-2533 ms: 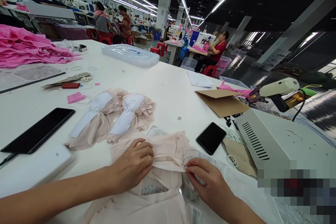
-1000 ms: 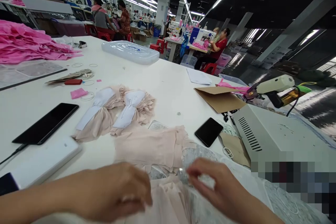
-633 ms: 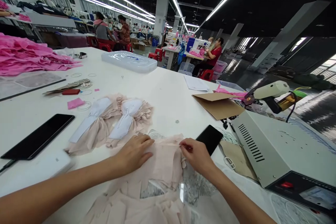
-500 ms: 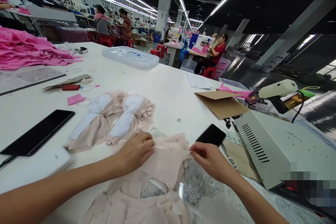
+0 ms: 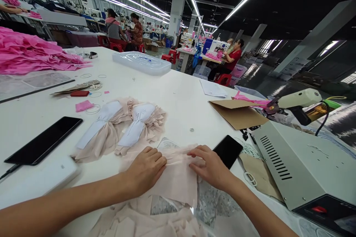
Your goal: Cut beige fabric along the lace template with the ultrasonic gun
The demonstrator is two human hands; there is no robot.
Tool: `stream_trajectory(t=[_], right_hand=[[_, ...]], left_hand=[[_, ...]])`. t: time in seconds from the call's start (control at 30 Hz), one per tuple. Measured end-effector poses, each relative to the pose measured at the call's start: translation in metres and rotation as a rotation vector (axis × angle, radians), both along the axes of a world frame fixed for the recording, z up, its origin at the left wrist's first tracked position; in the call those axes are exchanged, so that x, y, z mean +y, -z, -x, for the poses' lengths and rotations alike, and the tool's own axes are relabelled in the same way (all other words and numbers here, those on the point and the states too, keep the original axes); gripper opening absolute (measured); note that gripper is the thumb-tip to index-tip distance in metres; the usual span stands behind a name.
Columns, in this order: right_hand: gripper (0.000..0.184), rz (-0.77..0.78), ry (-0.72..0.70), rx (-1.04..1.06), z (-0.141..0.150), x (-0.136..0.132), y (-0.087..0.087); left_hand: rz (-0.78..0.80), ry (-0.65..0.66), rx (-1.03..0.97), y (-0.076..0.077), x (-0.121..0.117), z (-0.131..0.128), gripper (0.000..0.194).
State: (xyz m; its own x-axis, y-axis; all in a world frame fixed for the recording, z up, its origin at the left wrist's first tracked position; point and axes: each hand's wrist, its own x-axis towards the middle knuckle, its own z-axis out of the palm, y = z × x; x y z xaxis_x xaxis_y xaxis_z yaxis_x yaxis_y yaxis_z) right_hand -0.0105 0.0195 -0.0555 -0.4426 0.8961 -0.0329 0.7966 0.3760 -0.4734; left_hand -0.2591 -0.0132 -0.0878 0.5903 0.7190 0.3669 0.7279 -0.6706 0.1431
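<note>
Right hand (image 5: 211, 168) shifted inward, nearer left hand (image 5: 146, 170); its thumb and forefinger now parted over the beige cloth (image 5: 179, 183). Left fingers bunched, pressing the cloth's left part. Cloth at six o'clock on the table (image 5: 180, 100): thin, creased along top, flatter below. Two white-banded bundles (image 5: 136, 124), ruffled, at ten o'clock from it. Two phones: one at nine (image 5: 46, 139), one at two (image 5: 228, 151).

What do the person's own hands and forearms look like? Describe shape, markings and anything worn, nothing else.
The left hand and right hand are bare, five-fingered human hands, without gloves. No watch, bracelet or ring shows. The forearms are slim and taper towards the wrists, with no sleeves, cables or printed markings in view.
</note>
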Motion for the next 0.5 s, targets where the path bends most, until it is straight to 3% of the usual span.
stream_trajectory(t=[0.2, 0.37, 0.5], right_hand=[[0.019, -0.023, -0.095, 0.024, 0.011, 0.005, 0.002], [0.019, -0.099, -0.132, 0.053, 0.009, 0.004, 0.007], [0.018, -0.151, -0.183, 0.113, 0.004, 0.0, 0.011]], left_hand=[[0.003, -0.031, 0.023, 0.006, 0.003, -0.002, 0.004], [-0.009, -0.023, 0.012, 0.008, 0.006, -0.003, 0.015], [-0.056, 0.01, -0.027, -0.001, 0.001, -0.002, 0.02]])
